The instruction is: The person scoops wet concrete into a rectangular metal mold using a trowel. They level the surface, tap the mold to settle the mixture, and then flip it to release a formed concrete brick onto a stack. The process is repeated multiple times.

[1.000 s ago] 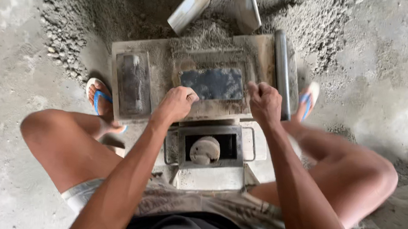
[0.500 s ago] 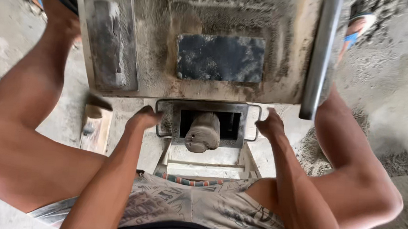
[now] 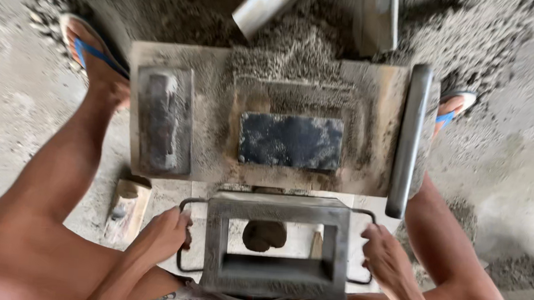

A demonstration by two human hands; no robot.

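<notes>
Your left hand (image 3: pixel 164 233) is curled shut around the left wire handle (image 3: pixel 183 235) of the mould (image 3: pixel 276 244); your right hand (image 3: pixel 384 258) is wrapped likewise around the right handle (image 3: pixel 366 248), fingers closed on the wire. The mould, a dark rectangular steel frame, open through the middle, sits between your knees at the near edge of the press table (image 3: pixel 371 88), its far rim just beside the table's front edge. Through the opening shows a round dark knob (image 3: pixel 264 234) on a pale base. On the table: a dark rectangular plate (image 3: pixel 291 140) at centre, set in a recess dusted with grey mix; a worn rectangular block (image 3: pixel 162 121) to the left; a long dark bar (image 3: pixel 409 138) down the right edge, standing apart from the plate. Behind the table: a heap of grey mix (image 3: pixel 299 42), spilling onto the table top, with a pale pipe (image 3: pixel 268 3) and a flat metal blade (image 3: pixel 376 17) resting in it. On the floor left of the mould: a small wooden block (image 3: pixel 126 206), near your left wrist. Your feet, in blue-strapped sandals (image 3: pixel 89 47), flank the table, one each side.
</notes>
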